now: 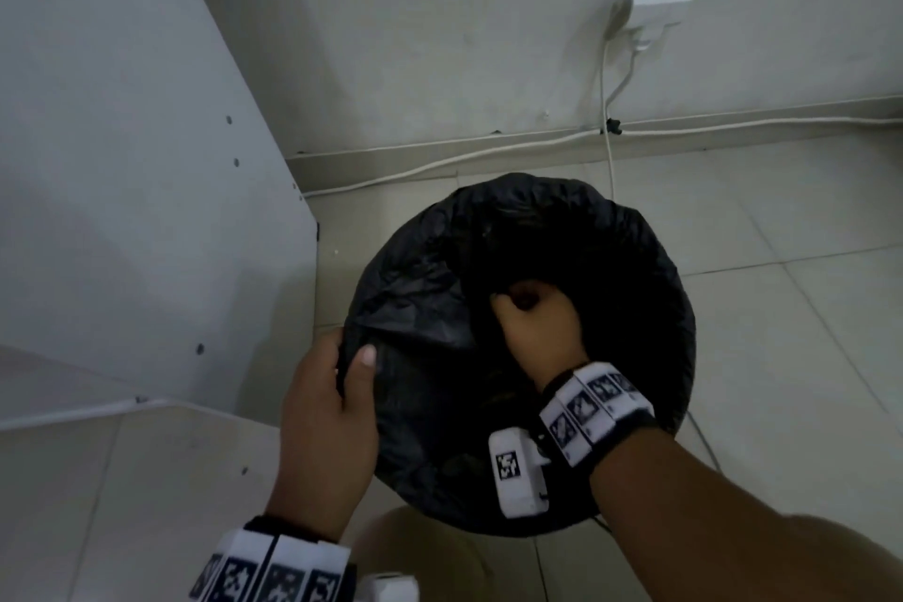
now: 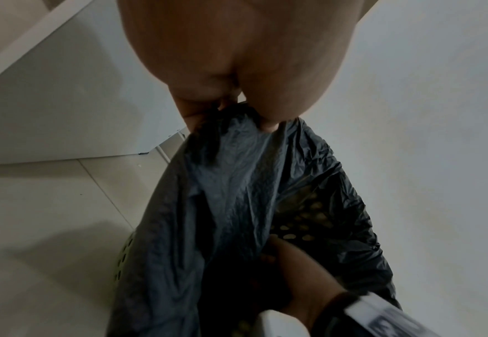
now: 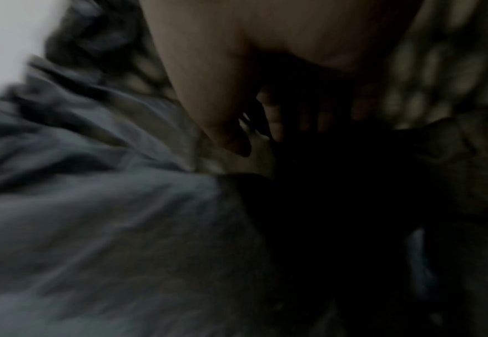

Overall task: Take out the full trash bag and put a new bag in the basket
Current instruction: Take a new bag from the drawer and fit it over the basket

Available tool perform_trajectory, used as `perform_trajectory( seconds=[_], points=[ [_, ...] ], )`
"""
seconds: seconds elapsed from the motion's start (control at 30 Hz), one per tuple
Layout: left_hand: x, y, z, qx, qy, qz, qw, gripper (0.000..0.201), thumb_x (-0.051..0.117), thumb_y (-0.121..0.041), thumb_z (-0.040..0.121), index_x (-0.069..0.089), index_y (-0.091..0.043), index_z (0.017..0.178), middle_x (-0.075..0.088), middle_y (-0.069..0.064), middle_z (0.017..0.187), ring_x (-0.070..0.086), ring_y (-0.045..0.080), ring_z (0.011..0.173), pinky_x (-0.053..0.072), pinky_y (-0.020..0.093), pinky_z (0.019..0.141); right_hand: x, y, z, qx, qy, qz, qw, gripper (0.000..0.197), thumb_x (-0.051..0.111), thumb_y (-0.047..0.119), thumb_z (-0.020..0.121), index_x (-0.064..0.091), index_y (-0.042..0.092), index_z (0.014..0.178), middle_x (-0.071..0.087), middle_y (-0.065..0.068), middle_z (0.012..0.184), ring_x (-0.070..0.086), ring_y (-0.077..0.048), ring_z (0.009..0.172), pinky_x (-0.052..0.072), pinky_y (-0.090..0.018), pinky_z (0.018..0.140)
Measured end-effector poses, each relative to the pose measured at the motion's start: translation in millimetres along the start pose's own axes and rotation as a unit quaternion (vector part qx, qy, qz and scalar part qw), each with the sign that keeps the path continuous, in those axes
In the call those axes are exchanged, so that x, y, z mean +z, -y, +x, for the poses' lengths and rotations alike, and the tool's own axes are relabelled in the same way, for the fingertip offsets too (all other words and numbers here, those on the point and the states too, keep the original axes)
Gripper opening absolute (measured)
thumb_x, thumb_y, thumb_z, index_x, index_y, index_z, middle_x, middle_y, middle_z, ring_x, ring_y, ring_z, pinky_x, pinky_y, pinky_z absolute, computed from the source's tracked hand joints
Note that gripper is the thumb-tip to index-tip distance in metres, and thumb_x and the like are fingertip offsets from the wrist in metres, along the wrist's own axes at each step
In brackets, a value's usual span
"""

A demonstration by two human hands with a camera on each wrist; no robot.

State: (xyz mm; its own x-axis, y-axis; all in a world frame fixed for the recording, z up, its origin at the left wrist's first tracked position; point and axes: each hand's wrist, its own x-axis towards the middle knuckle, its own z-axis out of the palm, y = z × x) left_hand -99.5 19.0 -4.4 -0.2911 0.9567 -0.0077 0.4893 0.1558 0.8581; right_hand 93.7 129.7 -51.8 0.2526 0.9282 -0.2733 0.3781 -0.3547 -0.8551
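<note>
Here, in the head view, a black trash bag [image 1: 611,249] fills the middle of the frame, draped over the rim of a round basket [image 2: 124,253] that stands on the tiled floor [image 1: 782,259]. The basket's pale perforated wall shows only in the left wrist view, at lower left under the plastic and again as a dotted mesh inside the bag's mouth.

The left hand [image 1: 325,425] sits at the bag's left edge, lower centre of the frame, with thumb and curled fingers pinching a gathered fold of the plastic; the left wrist view shows that fold bunched between thumb and fingers at upper centre.

The right hand [image 1: 537,328] is just to the right of it, near the centre of the frame, reaching down into the bag's opening with its fingers curled into dark plastic. The right wrist view is blurred and dim, so how firm that grip is cannot be told.

A white cabinet panel [image 1: 122,137] stands at the left of the frame, and a wall socket [image 1: 655,0] with white cables [image 1: 440,161] sits at upper right.
</note>
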Motion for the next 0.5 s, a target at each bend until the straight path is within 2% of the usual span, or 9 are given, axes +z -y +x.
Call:
perform_trajectory(
  seconds=[0.07,0.1,0.17,0.23,0.27,0.37,0.5],
  points=[
    [-0.4,-2.1,-2.0,-0.004,0.007,0.003,1.000,0.010,0.043,-0.039,0.102,0.051,-0.040,0.108,0.062,-0.014,0.101,0.059,0.001,0.092,0.045,0.021,0.072,6.7,7.7,-17.4,-0.009,0.051,0.035,0.998,0.022,0.074,0.032,0.082,0.066,0.012,0.084,0.068,0.000,0.077,0.063,-0.014,0.075,0.049,-0.027,0.075],
    [-0.8,-2.5,-3.7,-0.003,0.008,0.005,1.000,0.011,0.043,-0.040,0.102,0.051,-0.041,0.109,0.062,-0.014,0.101,0.060,0.002,0.092,0.045,0.022,0.072,14.1,9.4,-23.3,-0.012,0.108,0.031,0.994,0.026,0.074,0.039,0.081,0.068,0.015,0.089,0.070,0.001,0.082,0.064,-0.013,0.078,0.051,-0.029,0.080],
    [-0.8,-1.0,-7.0,0.002,0.008,0.008,1.000,0.013,0.042,-0.041,0.102,0.052,-0.039,0.111,0.063,-0.012,0.101,0.061,0.005,0.092,0.047,0.026,0.072,37.1,8.0,-22.3,-0.020,0.205,-0.008,0.979,0.052,0.071,0.055,0.075,0.064,0.023,0.115,0.070,0.003,0.111,0.064,-0.014,0.102,0.050,-0.031,0.097],
    [-0.9,1.8,-9.9,0.001,0.005,0.010,1.000,0.015,0.043,-0.041,0.101,0.054,-0.037,0.112,0.065,-0.010,0.100,0.063,0.008,0.091,0.049,0.031,0.073,58.6,7.9,-11.9,0.000,0.227,-0.041,0.973,0.081,0.066,0.069,0.065,0.050,0.033,0.136,0.058,0.002,0.136,0.055,-0.020,0.125,0.042,-0.038,0.109],
    [-0.7,2.6,-11.0,0.001,0.002,0.010,1.000,0.015,0.044,-0.040,0.101,0.055,-0.036,0.111,0.066,-0.008,0.099,0.063,0.009,0.091,0.049,0.031,0.072,67.1,5.8,-4.8,0.014,0.228,-0.052,0.972,0.087,0.065,0.072,0.064,0.045,0.036,0.141,0.053,0.001,0.143,0.050,-0.023,0.131,0.038,-0.039,0.113],
    [-0.4,3.5,-11.5,-0.003,-0.004,0.006,1.000,0.013,0.046,-0.039,0.100,0.055,-0.038,0.110,0.066,-0.009,0.099,0.063,0.007,0.092,0.045,0.023,0.069,79.4,-3.2,9.5,0.042,0.247,-0.116,0.961,0.087,0.065,0.070,0.074,0.039,0.032,0.148,0.043,-0.001,0.152,0.041,-0.027,0.140,0.031,-0.034,0.115],
    [-1.4,3.1,-10.6,-0.008,0.002,0.009,1.000,0.013,0.045,-0.040,0.100,0.055,-0.038,0.109,0.066,-0.011,0.096,0.062,0.004,0.089,0.042,0.021,0.067,77.7,-12.3,14.0,0.034,0.233,-0.060,0.970,0.063,0.069,0.056,0.082,0.056,0.028,0.136,0.060,0.000,0.136,0.055,-0.022,0.127,0.040,-0.026,0.101]
  ],
)
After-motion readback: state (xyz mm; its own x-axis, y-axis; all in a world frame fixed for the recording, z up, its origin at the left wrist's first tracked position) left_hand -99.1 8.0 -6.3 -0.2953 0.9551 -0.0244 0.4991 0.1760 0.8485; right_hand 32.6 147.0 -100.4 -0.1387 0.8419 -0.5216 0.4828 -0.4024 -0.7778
